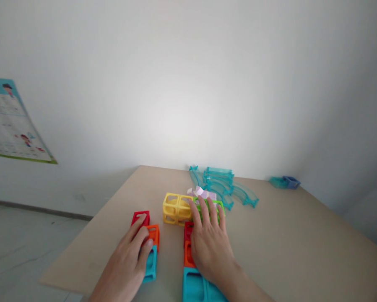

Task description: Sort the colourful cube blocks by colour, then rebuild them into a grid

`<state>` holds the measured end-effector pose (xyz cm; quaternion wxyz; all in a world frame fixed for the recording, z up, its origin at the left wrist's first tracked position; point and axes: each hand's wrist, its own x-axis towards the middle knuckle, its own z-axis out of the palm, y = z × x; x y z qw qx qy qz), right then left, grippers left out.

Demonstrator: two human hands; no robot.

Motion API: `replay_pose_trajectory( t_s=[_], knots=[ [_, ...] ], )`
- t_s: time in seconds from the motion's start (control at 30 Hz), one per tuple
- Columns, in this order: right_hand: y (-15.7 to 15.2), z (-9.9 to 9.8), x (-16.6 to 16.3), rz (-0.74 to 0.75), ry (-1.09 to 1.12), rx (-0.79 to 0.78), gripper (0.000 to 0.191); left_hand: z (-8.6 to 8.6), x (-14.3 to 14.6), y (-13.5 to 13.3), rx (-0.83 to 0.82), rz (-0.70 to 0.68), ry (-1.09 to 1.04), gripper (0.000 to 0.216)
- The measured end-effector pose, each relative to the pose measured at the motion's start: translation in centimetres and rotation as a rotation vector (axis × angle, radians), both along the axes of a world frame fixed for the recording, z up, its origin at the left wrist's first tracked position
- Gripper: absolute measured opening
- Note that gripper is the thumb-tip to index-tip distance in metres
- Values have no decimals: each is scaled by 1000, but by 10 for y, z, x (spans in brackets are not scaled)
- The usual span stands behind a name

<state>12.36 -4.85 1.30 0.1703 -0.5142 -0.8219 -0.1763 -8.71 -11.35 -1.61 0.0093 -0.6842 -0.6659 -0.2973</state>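
My left hand (128, 253) is closed around a short row of open-framed toy cubes. Its fingers lie over the red cube (145, 215) and the orange cube (155, 235), with the thumb near the blue cube (150, 266). My right hand (211, 241) rests palm down with fingers stretched out, the tips on the green cubes (220, 205). Beside them sit the yellow cubes (173, 208). Under the right palm's edge runs a column made of a red cube (188, 231), an orange cube (188, 256) and large blue cubes (194, 285), partly hidden.
Clear teal track pieces (221, 178) lie in a heap toward the wall, with pale purple pieces (209, 195) before them. At the table's far right corner is a dark blue piece (291, 181). A poster (15, 121) hangs on the left wall. The table (289, 247) meets the back wall.
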Motion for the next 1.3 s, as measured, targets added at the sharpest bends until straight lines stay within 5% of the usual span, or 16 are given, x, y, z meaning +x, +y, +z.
replay_pose_trajectory(
  t_s=[0.27,0.4,0.63,0.87,1.07,1.3],
  knots=[
    [4,0,0,47,-8,-24,70,15,-51,62,-92,-56,-171,26],
    [13,7,0,196,-22,-65,75,18,-67,111,-110,-214,-265,27],
    [26,15,-4,407,115,-136,61,11,-72,167,9,-228,-473,24],
    [47,7,24,344,480,-96,46,24,-61,145,296,-182,-640,28],
    [70,-3,36,381,788,-327,50,35,-36,113,-33,-666,-736,58],
    [75,-10,39,460,904,-385,40,25,-34,123,-90,-529,-715,52]
  ],
)
